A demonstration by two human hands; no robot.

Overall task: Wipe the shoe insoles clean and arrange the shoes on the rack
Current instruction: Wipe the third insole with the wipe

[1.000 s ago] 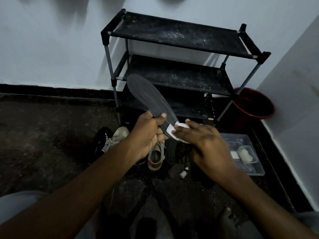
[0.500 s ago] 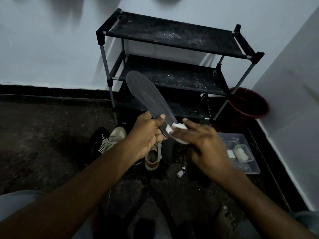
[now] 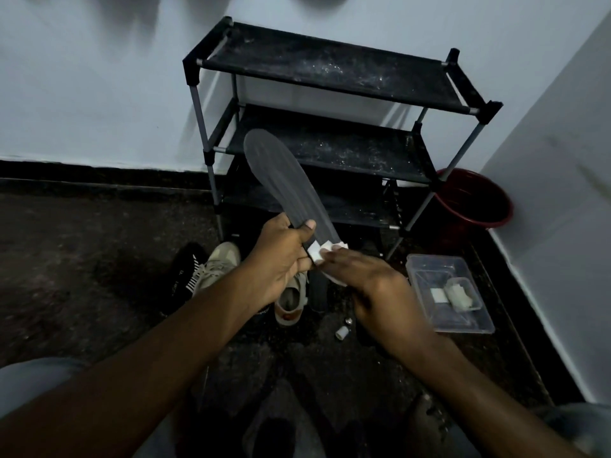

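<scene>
My left hand [image 3: 281,256] grips the heel end of a dark grey insole [image 3: 281,180], which points up and away toward the black three-shelf shoe rack [image 3: 330,71]. My right hand [image 3: 370,285] pinches a white wipe [image 3: 325,251] against the insole's heel end. On the floor below my hands lie a beige sneaker [image 3: 221,262] and a black sneaker with white stripes [image 3: 182,276]; another beige shoe [image 3: 291,299] lies partly hidden under my left hand.
A clear plastic box [image 3: 426,269] holding white wipes sits on the floor to the right. A dark red bucket [image 3: 476,200] stands in the corner beside the rack. A small white cap [image 3: 342,332] lies on the dark floor. Walls close off the back and right.
The hands and insole stay in nearly the same place. The wipe sits at the insole's heel end throughout, with only a slight shift of my right hand.
</scene>
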